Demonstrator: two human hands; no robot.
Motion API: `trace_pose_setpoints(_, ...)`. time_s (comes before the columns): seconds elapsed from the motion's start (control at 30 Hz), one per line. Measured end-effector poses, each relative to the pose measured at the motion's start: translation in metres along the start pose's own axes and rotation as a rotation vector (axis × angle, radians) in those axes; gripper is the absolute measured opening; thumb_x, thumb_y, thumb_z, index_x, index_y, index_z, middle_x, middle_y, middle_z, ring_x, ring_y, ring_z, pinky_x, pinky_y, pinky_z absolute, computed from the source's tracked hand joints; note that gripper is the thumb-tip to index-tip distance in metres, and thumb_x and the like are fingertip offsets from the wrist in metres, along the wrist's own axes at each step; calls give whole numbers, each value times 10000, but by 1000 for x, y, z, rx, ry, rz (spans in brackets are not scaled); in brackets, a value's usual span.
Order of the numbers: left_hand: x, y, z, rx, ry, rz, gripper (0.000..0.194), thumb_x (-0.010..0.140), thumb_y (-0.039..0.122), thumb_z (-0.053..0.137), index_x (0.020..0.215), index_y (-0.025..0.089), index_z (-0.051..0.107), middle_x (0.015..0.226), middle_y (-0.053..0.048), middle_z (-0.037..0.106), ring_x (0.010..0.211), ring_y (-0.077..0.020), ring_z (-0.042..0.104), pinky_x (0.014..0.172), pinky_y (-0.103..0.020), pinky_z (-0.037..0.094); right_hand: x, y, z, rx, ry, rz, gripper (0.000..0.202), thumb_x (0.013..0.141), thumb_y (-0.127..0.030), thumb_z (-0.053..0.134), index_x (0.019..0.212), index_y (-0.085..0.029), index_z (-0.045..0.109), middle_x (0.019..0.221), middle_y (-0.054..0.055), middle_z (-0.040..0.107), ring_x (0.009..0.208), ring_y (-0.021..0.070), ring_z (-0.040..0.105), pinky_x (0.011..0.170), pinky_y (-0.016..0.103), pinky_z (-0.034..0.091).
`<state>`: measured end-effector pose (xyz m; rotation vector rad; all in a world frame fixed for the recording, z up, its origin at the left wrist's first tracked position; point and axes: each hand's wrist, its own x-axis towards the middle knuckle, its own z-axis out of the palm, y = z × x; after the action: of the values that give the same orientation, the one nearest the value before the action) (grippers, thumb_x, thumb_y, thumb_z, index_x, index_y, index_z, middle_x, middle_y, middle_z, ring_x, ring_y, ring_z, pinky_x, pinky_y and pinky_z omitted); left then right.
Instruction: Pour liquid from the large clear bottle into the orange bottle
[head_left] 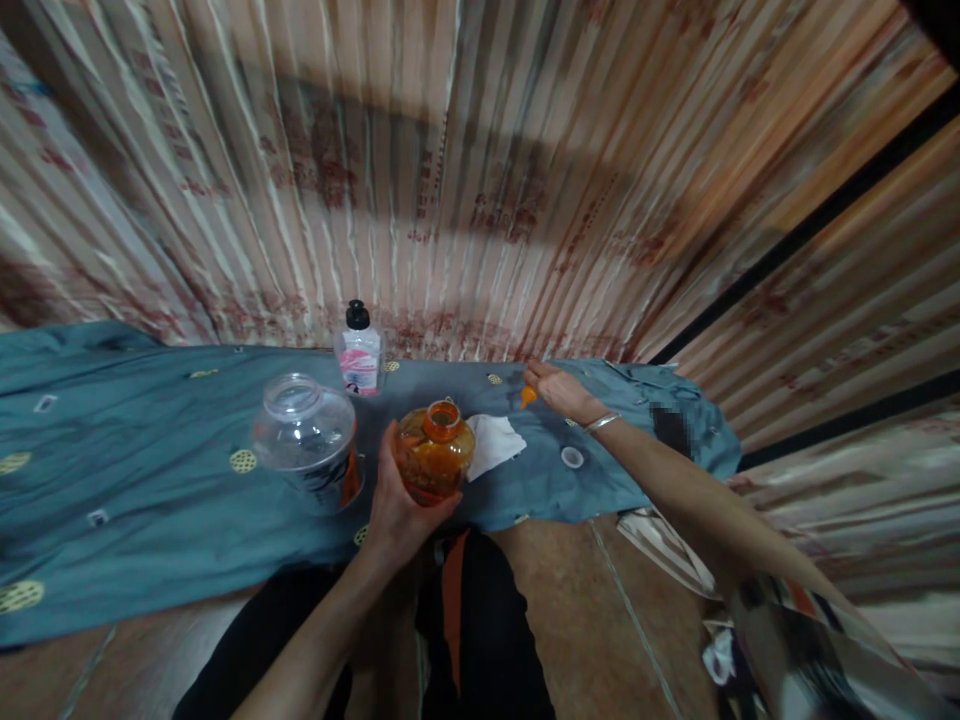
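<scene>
Currently holds amber jar (435, 462) by near edge of blue cloth (187, 440) in left hand (401, 505), with fingers curled wide; pinches small orange piece (529, 396) in right hand (556, 386), with fingertips nearly together.

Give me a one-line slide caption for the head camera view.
Left hand around an uncapped amber jar, right hand at a small orange piece, a white sheet lying between them.

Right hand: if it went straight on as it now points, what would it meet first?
The right hand would probably meet the curtain, or the blue cloth if angled downward; depth is unclear.
</scene>
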<state>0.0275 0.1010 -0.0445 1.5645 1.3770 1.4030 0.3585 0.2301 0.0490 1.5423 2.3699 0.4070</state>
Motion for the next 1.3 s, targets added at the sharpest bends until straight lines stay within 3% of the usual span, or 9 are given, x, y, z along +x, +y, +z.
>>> trace_pose_setpoints(0.23, -1, 3, -1, -34, -17, -12, 1311, 565, 279, 1023, 1669, 243, 315, 1571, -189, 654, 1454, -400, 673, 1209, -578, 564, -51, -2, 40, -35, -47, -239, 387, 1025, 2, 486, 1263, -144, 754, 1484, 190, 742, 1348, 240, 750, 1164, 359, 586)
trace_pose_setpoints(0.37, 0, 4, -1, -43, -15, -11, 1317, 574, 273, 1027, 1675, 248, 305, 1619, -200, 612, 1502, -400, 633, 1245, -574, 529, -65, -2, 56, -39, -16, -275, 456, 1003, -4, 504, 1376, -150, 722, 1507, 173, 740, 1421, 245, 710, 1173, 367, 594)
trace_pose_setpoints(0.57, -2, 1, -1, -17, -14, 7, 1408, 554, 326, 1062, 1697, 236, 245, 1704, -239, 512, 1599, -412, 527, 1323, -580, 431, -71, -15, 38, 118, 169, -115, 561, 1000, -74, 506, 1553, -79, 597, 1598, 256, 649, 1522, 334, 623, 1245, 487, 548)
trace_pose_setpoints(0.67, -2, -2, -1, -4, -23, 14, 1426, 553, 346, 1069, 1710, 254, 241, 1703, -226, 517, 1610, -418, 511, 1329, -585, 419, -80, -54, 12, 515, 335, 94, 567, 1052, -197, 507, 1612, -115, 542, 1656, 229, 601, 1574, 338, 563, 1306, 549, 470)
trace_pose_setpoints(0.77, -3, -4, -1, -6, -27, 27, 1479, 552, 379, 1070, 1735, 267, 189, 1736, -234, 472, 1626, -427, 486, 1335, -603, 404, -91, -119, -12, 998, 404, 172, 566, 1095, -432, 569, 1617, -212, 549, 1625, 179, 645, 1473, 334, 660, 1237, 559, 540)
trace_pose_setpoints(0.87, -4, -8, 1, -16, -35, 42, 1549, 551, 410, 1066, 1754, 265, 101, 1754, -260, 443, 1618, -430, 497, 1323, -617, 415, -94, -187, -25, 1399, 477, 108, 815, 953, -590, 787, 1636, -240, 515, 1655, 162, 618, 1522, 348, 613, 1253, 547, 524)
trace_pose_setpoints(0.97, -7, -12, 1, -26, -58, 56, 1538, 593, 424, 1038, 1762, 225, 58, 1739, -291, 458, 1579, -433, 548, 1299, -621, 448, -85, -233, -29, 1602, 513, 185, 1031, 779, -585, 952, 1640, -254, 491, 1629, 140, 640, 1526, 347, 605, 1292, 535, 483)
trace_pose_setpoints(1.13, -12, -19, -4, -39, -94, 87, 1327, 703, 358, 939, 1756, 199, 147, 1736, -269, 478, 1560, -400, 576, 1309, -590, 442, -63, -256, -25, 1665, 455, 450, 900, 662, -467, 975, 1441, -198, 613, 1383, 152, 791, 1311, 369, 754, 1172, 535, 585)
trace_pose_setpoints(1.3, -23, -31, -11, -21, -91, 89, 1290, 703, 339, 932, 1751, 188, 195, 1788, -281, 385, 1673, -425, 409, 1345, -610, 370, -59, -259, -17, 1628, 465, 556, 684, 634, -489, 962, 1201, -235, 674, 1161, 103, 857, 1131, 351, 818, 1033, 501, 649)
